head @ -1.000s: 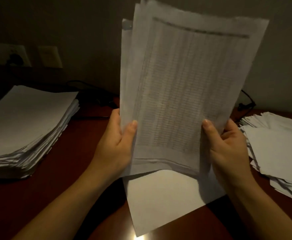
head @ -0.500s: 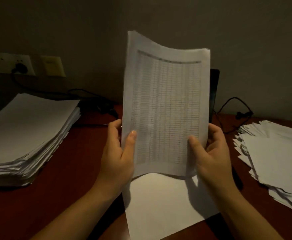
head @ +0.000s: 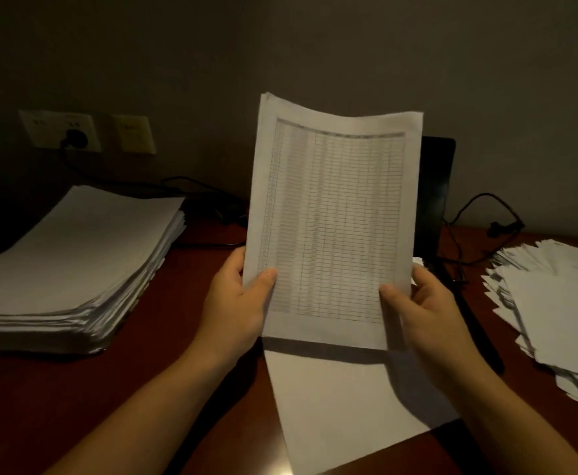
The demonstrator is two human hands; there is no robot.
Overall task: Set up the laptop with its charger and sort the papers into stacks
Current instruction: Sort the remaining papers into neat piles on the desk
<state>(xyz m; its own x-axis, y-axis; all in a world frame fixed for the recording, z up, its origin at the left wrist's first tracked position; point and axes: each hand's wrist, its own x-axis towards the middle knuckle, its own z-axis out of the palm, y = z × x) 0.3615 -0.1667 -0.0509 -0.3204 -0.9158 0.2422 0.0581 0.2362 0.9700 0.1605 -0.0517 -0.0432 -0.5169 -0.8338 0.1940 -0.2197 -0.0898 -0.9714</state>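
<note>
1. The desk [head: 40, 406] carries three lots of paper. A tall, squared stack [head: 71, 262] sits at 9 o'clock, a loose, fanned pile [head: 562, 303] at 3 o'clock, and a single blank sheet [head: 349, 406] lies flat and skewed at 6 o'clock.
2. The bundle of sheets [head: 335, 217] I am sorting stands upright at the centre of my view, its printed table facing me. Its lower edge hangs over the blank sheet and throws a shadow on it. I cannot tell whether they touch.
3. My left hand [head: 236, 303] grips the bundle's lower left edge, thumb on the front. My right hand [head: 424, 313] grips the lower right edge the same way. The hands are apart, with the bundle's width between them.
4. The laptop [head: 435, 186] stands dark at 1 o'clock, behind the bundle, which hides all but a strip of it. A black cable [head: 472, 214] loops over the desk at 2 o'clock. At 10 o'clock a plug [head: 75, 140] sits in the wall socket [head: 61, 130], with a yellowish switch plate [head: 133, 133] just beside it.
5. A second ago the sheets were fanned out of line, filled the top of my view and covered the laptop. Now their edges are lined up, the bundle sits lower in my view, and the laptop's edge shows. Both hands hold the same spots.
</note>
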